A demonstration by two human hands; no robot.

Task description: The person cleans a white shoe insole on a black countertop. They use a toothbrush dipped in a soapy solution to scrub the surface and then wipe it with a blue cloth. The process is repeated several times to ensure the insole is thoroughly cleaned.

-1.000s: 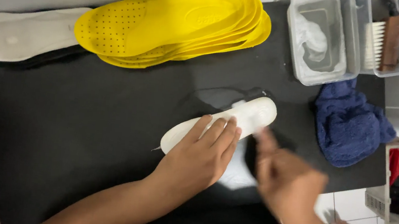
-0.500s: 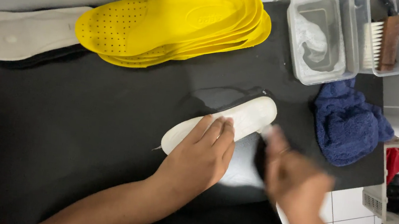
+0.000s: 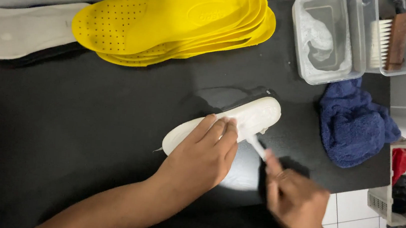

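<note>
A white insole (image 3: pixel 222 123) is being pressed flat onto the black table (image 3: pixel 60 129) by the left hand (image 3: pixel 201 159), fingers spread over its middle; it is lying well below the stack of yellow insoles (image 3: pixel 172 20). The right hand (image 3: pixel 294 199), blurred, is being closed around what is probably a thin brush (image 3: pixel 257 147) touching the insole's edge. The insole is being judged light, soft, bendable and slippery when wet; it is best pinned at mid-length.
</note>
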